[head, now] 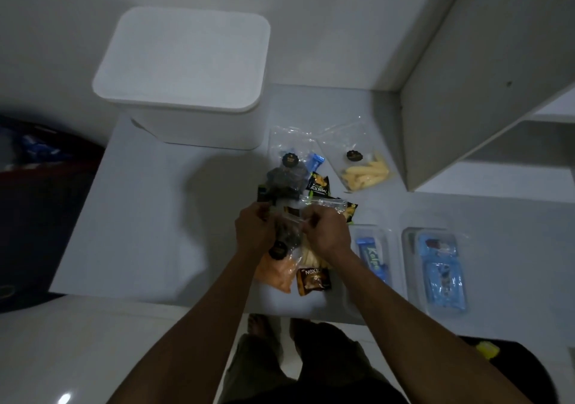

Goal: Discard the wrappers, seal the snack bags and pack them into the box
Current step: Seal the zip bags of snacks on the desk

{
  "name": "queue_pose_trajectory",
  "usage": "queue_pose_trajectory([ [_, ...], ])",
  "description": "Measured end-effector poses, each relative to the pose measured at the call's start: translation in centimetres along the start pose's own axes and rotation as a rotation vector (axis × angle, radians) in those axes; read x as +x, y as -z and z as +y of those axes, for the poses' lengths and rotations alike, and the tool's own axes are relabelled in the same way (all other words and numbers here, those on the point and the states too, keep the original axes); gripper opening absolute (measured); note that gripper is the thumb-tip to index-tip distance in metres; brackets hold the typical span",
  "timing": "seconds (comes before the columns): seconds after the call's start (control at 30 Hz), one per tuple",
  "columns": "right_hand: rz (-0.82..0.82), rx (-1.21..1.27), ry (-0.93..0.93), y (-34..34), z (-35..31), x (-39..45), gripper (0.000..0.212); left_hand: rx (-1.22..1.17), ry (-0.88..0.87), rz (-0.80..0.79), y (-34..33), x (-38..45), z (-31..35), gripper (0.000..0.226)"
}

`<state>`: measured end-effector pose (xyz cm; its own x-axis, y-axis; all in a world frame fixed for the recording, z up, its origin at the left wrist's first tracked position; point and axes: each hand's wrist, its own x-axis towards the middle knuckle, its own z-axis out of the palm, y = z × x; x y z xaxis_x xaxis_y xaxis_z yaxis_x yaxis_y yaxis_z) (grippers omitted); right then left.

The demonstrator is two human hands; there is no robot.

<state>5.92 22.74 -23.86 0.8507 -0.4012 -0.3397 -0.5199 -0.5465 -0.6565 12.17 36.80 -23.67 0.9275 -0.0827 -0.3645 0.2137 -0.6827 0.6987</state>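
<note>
Head view: both hands pinch a clear snack bag at its top.
Left hand (253, 226) and right hand (323, 229) hold the dark-snack bag (287, 227) over the tabletop (149, 217); the lidded white box (183, 77) stands behind.

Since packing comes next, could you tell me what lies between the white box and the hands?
In the head view, a clear bag of dark snacks lies between the white box and both hands, left, right.

Orange snack bag (277, 271) and pale sticks bag (311, 259) partly hidden under both wrists, bag seal blurred
</note>
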Motion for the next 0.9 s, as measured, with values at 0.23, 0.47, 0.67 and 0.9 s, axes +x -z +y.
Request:
queue_pose_trajectory([
  [0.23, -0.031, 0.186, 0.098, 2.9, -1.9, -1.3, 0.017, -0.207, -0.016, -0.038, 3.6, -1.1, -0.4, 0.003],
  [0.47, -0.104, 0.132, 0.271, 6.5, -8.2, -2.9, 0.012, -0.374, -0.177, -0.065, 9.1, -3.3, 2.3, 0.013],
  [0.67, 0.013, 0.034, 0.480, 8.8, -15.3, -3.4, 0.008, -0.493, -0.363, 0.010, 13.8, -4.2, 6.3, 0.016],
  [0.9, 0.142, -0.104, 0.527, 10.9, -19.6, -4.3, 0.016, -0.526, -0.476, 0.106, 16.8, -4.9, 9.4, 0.018],
])
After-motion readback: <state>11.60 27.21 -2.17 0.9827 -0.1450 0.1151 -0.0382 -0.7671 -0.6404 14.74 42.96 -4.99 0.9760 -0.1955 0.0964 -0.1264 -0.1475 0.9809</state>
